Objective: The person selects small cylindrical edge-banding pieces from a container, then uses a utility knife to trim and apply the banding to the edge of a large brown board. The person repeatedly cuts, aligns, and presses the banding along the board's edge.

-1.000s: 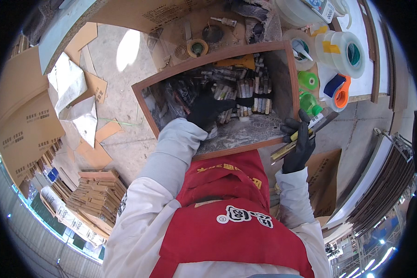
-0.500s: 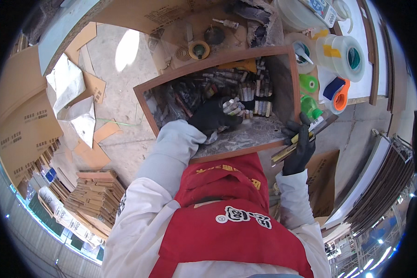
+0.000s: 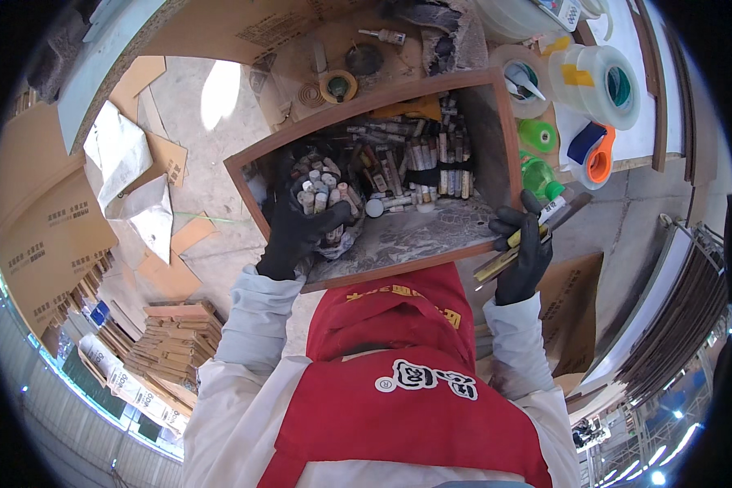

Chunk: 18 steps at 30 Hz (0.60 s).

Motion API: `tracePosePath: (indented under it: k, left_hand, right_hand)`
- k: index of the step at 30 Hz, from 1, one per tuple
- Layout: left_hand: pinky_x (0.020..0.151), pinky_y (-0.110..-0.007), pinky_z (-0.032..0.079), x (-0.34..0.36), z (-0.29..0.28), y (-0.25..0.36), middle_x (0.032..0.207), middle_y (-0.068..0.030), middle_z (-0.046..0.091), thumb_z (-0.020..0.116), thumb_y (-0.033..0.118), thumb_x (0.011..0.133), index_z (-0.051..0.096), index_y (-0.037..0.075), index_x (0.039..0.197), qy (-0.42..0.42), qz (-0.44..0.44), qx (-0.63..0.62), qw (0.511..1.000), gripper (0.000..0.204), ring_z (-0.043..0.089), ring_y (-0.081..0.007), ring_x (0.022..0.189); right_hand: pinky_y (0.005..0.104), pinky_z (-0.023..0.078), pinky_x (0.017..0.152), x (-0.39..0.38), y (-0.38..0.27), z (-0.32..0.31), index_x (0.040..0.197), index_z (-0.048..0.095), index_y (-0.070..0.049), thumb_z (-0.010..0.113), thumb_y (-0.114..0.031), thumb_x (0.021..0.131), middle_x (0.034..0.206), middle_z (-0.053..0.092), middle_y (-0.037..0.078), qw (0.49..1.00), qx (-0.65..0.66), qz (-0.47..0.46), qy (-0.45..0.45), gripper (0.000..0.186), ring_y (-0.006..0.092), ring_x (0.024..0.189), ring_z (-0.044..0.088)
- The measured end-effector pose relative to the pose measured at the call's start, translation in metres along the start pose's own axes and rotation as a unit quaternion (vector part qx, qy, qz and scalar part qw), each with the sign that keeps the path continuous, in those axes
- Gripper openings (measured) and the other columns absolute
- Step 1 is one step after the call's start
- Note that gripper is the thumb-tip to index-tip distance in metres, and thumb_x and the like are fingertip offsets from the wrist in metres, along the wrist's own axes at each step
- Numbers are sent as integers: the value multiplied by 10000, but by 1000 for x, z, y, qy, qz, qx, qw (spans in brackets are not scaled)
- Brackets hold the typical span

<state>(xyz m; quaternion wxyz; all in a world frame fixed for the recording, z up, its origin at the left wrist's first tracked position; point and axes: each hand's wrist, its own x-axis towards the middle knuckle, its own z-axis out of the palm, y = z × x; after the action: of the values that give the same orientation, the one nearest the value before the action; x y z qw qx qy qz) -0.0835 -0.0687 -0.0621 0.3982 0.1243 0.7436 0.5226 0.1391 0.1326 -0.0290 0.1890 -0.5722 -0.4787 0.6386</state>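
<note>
A wooden drawer (image 3: 382, 275) in front of me holds many short pale crayon-like sticks (image 3: 443, 150), some in rows and others loose. My left hand (image 3: 297, 232), black-gloved, is in the drawer's left part. Its fingers curl round a clear plastic bag (image 3: 337, 246) with a cluster of stubby white and pinkish sticks (image 3: 321, 187). At the drawer's right front corner, my black-gloved right hand (image 3: 522, 256) is closed round a bunch of slim tools. Among them are a white marker-like pen (image 3: 553, 210), a yellowish piece and a long dark strip (image 3: 576, 213).
Right of the drawer are a green bottle (image 3: 538, 172), clear tape rolls (image 3: 610, 85) and an orange-and-blue tape dispenser (image 3: 598, 163). Behind it lies a small round yellow-rimmed pot (image 3: 338, 86). Stacked cardboard (image 3: 171, 342) stands at the left.
My left hand has moved left within the drawer, from the middle sticks to the bagged cluster, which now shows more fully. My right hand keeps its hold at the right corner.
</note>
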Motion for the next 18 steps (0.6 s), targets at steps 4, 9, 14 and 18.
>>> tracePosePath:
  k: [4, 9, 14, 18]
  left_hand:
    - [757, -258, 458, -2, 2, 8, 887, -1, 567, 692, 58, 675, 571, 61, 934, 9, -53, -62, 997, 286, 536, -118, 831]
    - [736, -257, 473, -4, -2, 5, 914, -6, 580, 693, 46, 685, 580, 60, 972, 19, -6, 44, 999, 310, 546, -114, 863]
    - [745, -232, 470, -10, 2, 15, 946, 6, 570, 657, -6, 737, 581, 45, 1044, 41, -60, -108, 991, 320, 552, -100, 848]
    - [761, -224, 468, -11, 0, 15, 947, 3, 564, 629, -2, 778, 563, 38, 1063, 34, -66, -168, 983, 295, 549, -94, 850]
  right_hand:
    - [232, 487, 584, 0, 0, -2, 1259, 443, 2, 407, -259, 946, 920, 635, 143, 1000, 1, 1, -6, 409, 169, 765, 627]
    - [238, 483, 591, -1, -2, -2, 1262, 441, 7, 404, -265, 945, 918, 635, 141, 1000, -11, -2, -13, 419, 175, 763, 626]
    - [237, 484, 591, -1, -4, -1, 1263, 437, 13, 409, -263, 940, 909, 635, 147, 1000, -26, -8, -9, 425, 176, 762, 627]
    - [240, 488, 586, -1, -1, -3, 1259, 439, 15, 421, -262, 936, 908, 636, 147, 1000, 0, -6, -10, 427, 175, 767, 628]
